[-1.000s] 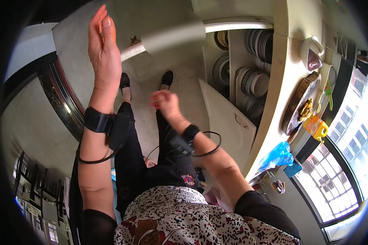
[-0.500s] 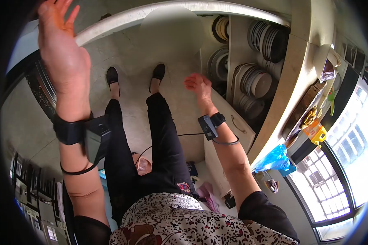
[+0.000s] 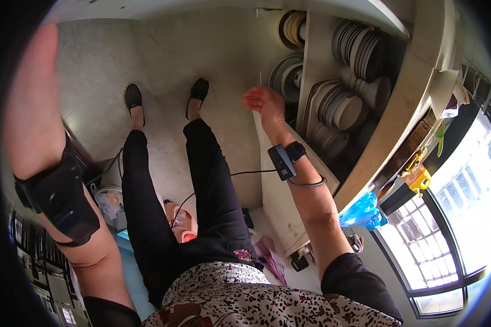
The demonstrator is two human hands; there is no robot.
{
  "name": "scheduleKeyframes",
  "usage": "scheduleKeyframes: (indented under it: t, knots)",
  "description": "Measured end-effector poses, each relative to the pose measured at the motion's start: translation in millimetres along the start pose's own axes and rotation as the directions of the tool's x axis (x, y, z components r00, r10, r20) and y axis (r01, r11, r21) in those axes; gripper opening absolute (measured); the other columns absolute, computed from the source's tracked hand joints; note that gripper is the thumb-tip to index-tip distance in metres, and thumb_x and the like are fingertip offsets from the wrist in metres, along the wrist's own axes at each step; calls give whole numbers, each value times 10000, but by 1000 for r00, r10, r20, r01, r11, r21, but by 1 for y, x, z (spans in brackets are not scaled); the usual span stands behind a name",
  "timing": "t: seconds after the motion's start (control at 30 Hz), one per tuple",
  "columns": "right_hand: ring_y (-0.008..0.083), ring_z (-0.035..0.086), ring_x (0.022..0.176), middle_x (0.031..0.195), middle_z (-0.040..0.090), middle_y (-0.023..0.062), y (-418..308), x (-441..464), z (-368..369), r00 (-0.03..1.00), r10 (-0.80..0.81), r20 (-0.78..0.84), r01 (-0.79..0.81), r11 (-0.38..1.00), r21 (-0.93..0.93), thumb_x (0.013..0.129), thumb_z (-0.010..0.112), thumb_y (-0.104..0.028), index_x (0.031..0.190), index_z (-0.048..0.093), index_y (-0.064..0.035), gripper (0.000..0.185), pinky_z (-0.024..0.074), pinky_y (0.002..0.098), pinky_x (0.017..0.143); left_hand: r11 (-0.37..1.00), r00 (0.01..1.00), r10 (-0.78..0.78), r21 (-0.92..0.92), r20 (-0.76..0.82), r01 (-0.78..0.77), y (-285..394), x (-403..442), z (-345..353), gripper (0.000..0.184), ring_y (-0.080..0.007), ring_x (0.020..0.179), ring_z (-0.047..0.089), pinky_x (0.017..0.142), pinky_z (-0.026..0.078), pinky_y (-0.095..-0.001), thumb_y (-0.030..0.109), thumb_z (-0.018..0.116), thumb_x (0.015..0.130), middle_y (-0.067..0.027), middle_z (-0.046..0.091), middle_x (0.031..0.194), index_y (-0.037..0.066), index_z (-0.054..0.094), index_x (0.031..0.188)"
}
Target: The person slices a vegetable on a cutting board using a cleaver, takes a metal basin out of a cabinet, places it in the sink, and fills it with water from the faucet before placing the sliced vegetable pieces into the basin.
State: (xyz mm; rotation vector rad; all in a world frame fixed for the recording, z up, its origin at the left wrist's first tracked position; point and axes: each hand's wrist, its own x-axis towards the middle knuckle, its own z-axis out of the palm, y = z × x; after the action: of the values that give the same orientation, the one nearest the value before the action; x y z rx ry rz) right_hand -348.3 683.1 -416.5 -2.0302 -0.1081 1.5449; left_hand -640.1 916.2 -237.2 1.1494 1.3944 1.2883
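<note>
Plates [image 3: 348, 113], round, pale, stacked; right hand [image 3: 265, 106], fingers curled, left hand [image 3: 41, 52], blurred, grasp of either unclear.

A kitchen, shown by the stacked plates [image 3: 358, 50] in the open cabinet [image 3: 318, 52] beneath a counter [image 3: 401, 124].

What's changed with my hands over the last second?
The left hand swung outward to the view's left edge; the right hand moved from over the right leg toward the open cabinet. Nothing was visibly grasped or released. The plates stayed inside.
</note>
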Motion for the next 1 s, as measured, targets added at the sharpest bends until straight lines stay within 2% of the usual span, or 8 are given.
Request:
scheduleKeyframes:
  t: [0.4, 0.43, 0.5, 0.53, 0.63, 0.77, 0.9, 1.0]
  knots:
    - [246, 669, 711, 858, 669, 157, 27, -22, 22, 997, 54, 52, -59, 993, 102, 971, 418, -278, 986, 573, 12, 330, 531, 336, 625, 983, 984, -179, -44, -19, 178, 11, 5, 7, 550, -309, 1202, 430, 1015, 386, -419, 403, 298, 985, -215, 448, 1271, -42, 381, 1297]
    - [244, 669, 707, 859, 669, 158, 29, -27, 24, 996, 63, 60, -69, 992, 107, 976, 413, -276, 988, 573, 12, 330, 531, 334, 623, 969, 971, -237, -80, -16, 235, 11, 15, 14, 545, -310, 1198, 432, 1011, 389, -421, 394, 300, 986, -219, 454, 1264, -48, 386, 1292]
    - [239, 669, 700, 856, 668, 158, 33, -38, 27, 993, 74, 88, -83, 992, 100, 982, 399, -276, 987, 570, 15, 339, 531, 327, 615, 839, 861, -500, -300, -96, 454, 21, 40, 32, 554, -377, 1326, 347, 1117, 286, -471, 325, 268, 987, -242, 380, 1406, -68, 313, 1375]
    - [237, 670, 696, 854, 668, 158, 35, -43, 29, 992, 77, 102, -87, 991, 98, 986, 392, -277, 986, 569, 17, 343, 532, 323, 610, 834, 864, -503, -246, 29, 494, 18, 42, 25, 618, -372, 1365, 277, 1136, 237, -474, 402, 210, 996, -263, 288, 1453, -45, 243, 1422]
    - [232, 670, 683, 846, 667, 156, 38, -69, 33, 988, 78, 136, -94, 989, 118, 991, 387, -287, 978, 566, 18, 354, 532, 316, 597, 669, 749, -646, -362, 150, 649, 12, 40, 9, 686, -362, 1362, 288, 1131, 235, -477, 493, 169, 990, -280, 298, 1443, -29, 246, 1428]
    - [232, 668, 726, 858, 665, 140, 41, -104, 28, 981, 85, 174, -111, 983, 144, 990, 423, -342, 977, 563, -4, 367, 534, 319, 638, 437, 583, -734, -415, 348, 798, -22, 34, -23, 853, -351, 1204, 466, 1064, 342, -453, 662, 367, 887, -238, 473, 1229, 6, 277, 1425]
    - [220, 670, 730, 851, 666, 126, 32, -142, 12, 987, 28, 159, -64, 972, 228, 990, 416, -348, 960, 564, -20, 361, 534, 321, 642, 462, 535, -748, -270, 394, 845, -34, 5, -15, 912, -265, 950, 567, 926, 465, -386, 704, 477, 819, -157, 512, 996, 27, 319, 1409]
    - [207, 665, 725, 847, 667, 109, 28, -157, -9, 994, 71, 83, -92, 955, 282, 1001, 375, -298, 957, 570, -17, 344, 534, 317, 651, 369, 431, -799, -224, 420, 902, -74, -27, 7, 909, -224, 826, 566, 810, 504, -349, 728, 508, 784, -103, 514, 866, 41, 375, 1364]
